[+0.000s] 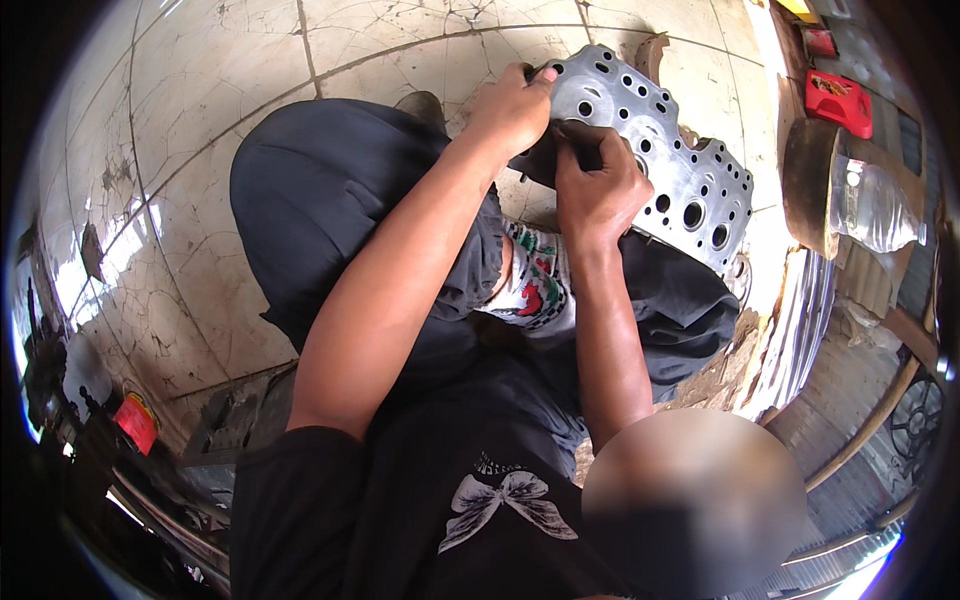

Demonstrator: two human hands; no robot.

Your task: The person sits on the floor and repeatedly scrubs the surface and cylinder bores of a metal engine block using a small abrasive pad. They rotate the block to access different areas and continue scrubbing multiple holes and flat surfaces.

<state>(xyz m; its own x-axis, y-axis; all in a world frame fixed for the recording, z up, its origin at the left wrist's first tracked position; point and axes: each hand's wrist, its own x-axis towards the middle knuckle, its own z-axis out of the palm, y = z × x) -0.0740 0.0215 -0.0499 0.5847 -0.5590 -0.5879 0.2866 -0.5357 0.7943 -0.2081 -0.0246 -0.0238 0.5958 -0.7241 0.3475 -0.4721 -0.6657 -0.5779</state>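
Observation:
A silvery metal cylinder head [672,180], its flat face full of round holes, lies tilted across my legs. My left hand [512,110] is closed on its far left corner, the thumb resting on the edge of the face. Bent into a pinch, my right hand [603,185] is over the near left part of the face. Its fingertips grip a dark, thin, flat piece [541,160], perhaps sandpaper or cloth; I cannot tell which. That piece hangs over the near edge of the cylinder head, between my two hands.
I sit low on a cracked, pale tiled floor [220,180]. At the right are a red plastic container [838,102], a clear plastic bottle [875,203] lying on its side, and corrugated sheets [795,315]. A curved brownish piece [652,56] lies beyond the cylinder head. Dark clutter lines the left rim.

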